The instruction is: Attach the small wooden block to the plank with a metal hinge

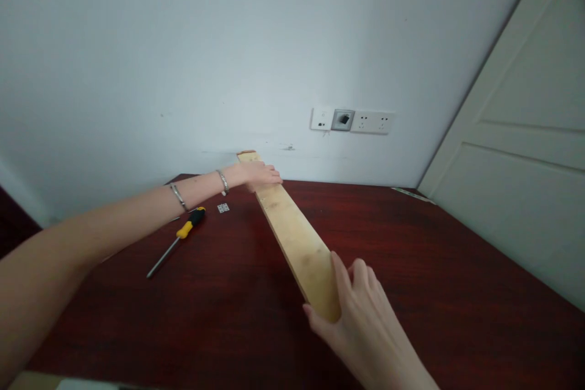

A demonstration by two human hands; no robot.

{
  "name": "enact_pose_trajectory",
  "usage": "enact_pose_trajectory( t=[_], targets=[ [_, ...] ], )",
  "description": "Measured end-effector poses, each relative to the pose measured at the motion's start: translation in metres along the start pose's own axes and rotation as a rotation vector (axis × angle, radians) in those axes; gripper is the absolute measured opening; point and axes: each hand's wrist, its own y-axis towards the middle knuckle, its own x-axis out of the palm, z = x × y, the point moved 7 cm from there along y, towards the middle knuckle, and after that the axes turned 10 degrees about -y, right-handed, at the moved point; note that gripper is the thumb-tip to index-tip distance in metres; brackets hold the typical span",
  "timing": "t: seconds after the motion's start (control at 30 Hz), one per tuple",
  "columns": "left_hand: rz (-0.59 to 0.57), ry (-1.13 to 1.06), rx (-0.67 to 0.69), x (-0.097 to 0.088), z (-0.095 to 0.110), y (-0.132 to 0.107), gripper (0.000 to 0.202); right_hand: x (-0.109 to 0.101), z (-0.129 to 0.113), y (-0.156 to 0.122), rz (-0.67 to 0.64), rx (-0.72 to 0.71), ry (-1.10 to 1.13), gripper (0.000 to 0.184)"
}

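Note:
A long, pale wooden board (299, 234) slants from the wall side of the dark red table toward me. Near its far end, my left hand (261, 175) is closed over it, the fingers wrapped across the top. My right hand (356, 301) grips the near end, with the thumb on the left edge and the fingers along the right edge. A screwdriver (185, 230) with a yellow and black handle lies to the left, under my left forearm. Close to it is a small metal hinge-like plate (223, 208) with holes.
The dark red table (411, 274) stands against a pale wall (205, 61). Several sockets (372, 122) are set in the wall above its back edge. At the right is a white panelled door (525, 134). A thin printed strip (412, 194) lies at the back right edge.

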Motion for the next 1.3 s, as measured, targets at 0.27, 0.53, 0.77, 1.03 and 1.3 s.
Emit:
enact_pose_trajectory(
  t=[0.27, 0.53, 0.77, 1.03, 1.3],
  targets=[
    [0.148, 0.207, 0.466, 0.058, 0.114, 0.046, 0.052, 0.047, 0.028, -0.076, 0.109, 0.148, -0.158, 0.088],
    [0.188, 0.238, 0.532, 0.106, 0.131, 0.081, 0.045, 0.053, 0.009, -0.069, 0.05, 0.232, -0.212, 0.069],
    [0.162, 0.266, 0.477, 0.121, 0.119, 0.096, 0.036, 0.06, 0.006, -0.055, 0.009, 0.289, -0.204, 0.058],
    [0.223, 0.26, 0.483, 0.122, 0.115, 0.099, 0.032, 0.059, 0.003, -0.046, -0.048, 0.308, -0.194, 0.057],
    [0.219, 0.237, 0.49, 0.122, 0.114, 0.103, 0.033, 0.07, 0.006, -0.039, -0.222, 0.316, -0.11, 0.063]
  ],
)
